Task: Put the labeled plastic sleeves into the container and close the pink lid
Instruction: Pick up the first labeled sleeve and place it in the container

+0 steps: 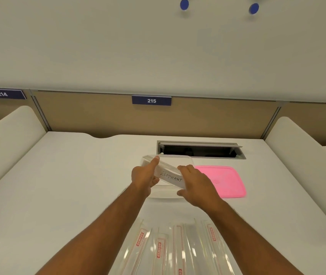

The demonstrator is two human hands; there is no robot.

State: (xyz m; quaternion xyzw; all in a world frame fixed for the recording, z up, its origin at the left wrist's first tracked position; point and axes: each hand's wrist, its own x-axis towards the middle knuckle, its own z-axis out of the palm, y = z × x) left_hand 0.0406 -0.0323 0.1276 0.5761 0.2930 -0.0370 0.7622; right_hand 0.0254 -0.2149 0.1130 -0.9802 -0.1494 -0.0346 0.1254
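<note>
While both hands gripped it, the sleeve labeled ELEPHANT [170, 176] sat tilted over the clear container [168, 176] at frame center.
Left hand [144, 176] pinched its upper-left end; right hand [196, 186] curled round its lower-right end. The pink lid [225, 180] lay flat just right; more sleeves [170, 249] fanned along the bottom edge of the white desk [68, 175].

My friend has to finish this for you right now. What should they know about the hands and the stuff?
Left hand and right hand both grip the sleeve labeled ELEPHANT, held tilted over the clear container.
The pink lid lies flat on the desk, right of the container, not on yet.
More sleeves wait on the desk near you.
Done: one sleeve brought to the container.
Left: drop it in, add the remaining sleeves, press the lid on.
</note>
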